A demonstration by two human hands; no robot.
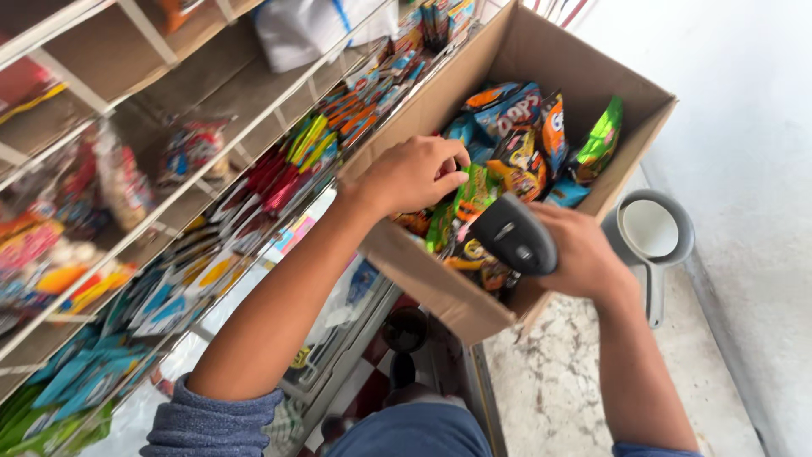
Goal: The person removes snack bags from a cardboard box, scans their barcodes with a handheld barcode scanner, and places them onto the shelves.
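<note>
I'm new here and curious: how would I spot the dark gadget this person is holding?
Find the open cardboard box of bright snack packets. At its near corner, the right hand grips a barcode scanner: dark grey, smooth and rounded, unlike the colourful crinkly bags around it.

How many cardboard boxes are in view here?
1. The open cardboard box sits by the shelves, full of snack packets. The left hand reaches into it; the right hand holds a dark handheld scanner over it. Others may be out of frame.

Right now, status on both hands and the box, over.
Left hand in the cardboard box, grip on a green snack packet. Right hand holds a black scanner. Nothing in the way.
</note>
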